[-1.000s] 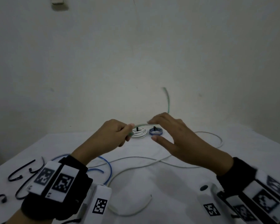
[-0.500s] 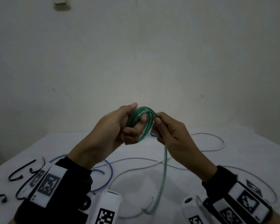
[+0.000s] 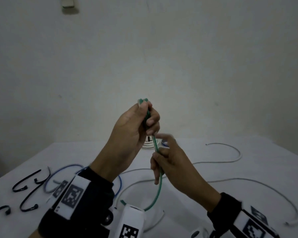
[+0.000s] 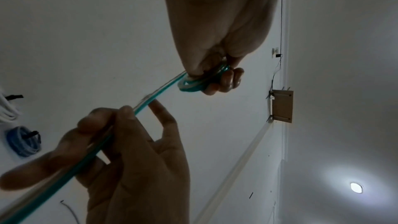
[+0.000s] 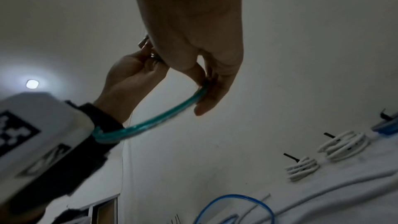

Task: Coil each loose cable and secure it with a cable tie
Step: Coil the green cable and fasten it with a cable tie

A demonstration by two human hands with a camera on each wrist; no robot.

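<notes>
the left hand [image 3: 132, 129] was raised above the tabletop [image 3: 213, 194], its fingers curled round a small bundle of green cable [image 3: 157, 191] loops; the coil's top edge stuck out above the thumb. from the bottom of that fist 1 strand ran down to the right hand [image 3: 172, 162], which pinched it between thumb and curled fingers just below the left hand. past that pinch the loose tail hung in a curve and ended just above the tabletop, near the left wrist camera.

at the far edge lay a white coil [image 3: 148, 145] and a blue coil [image 3: 164, 143], each already bound with a black tie. a loose blue cable [image 3: 120, 184] and long white cables [image 3: 230, 161] sprawled across the cloth. several black cable ties [image 3: 27, 179] lay at the left, well apart from the hands.
</notes>
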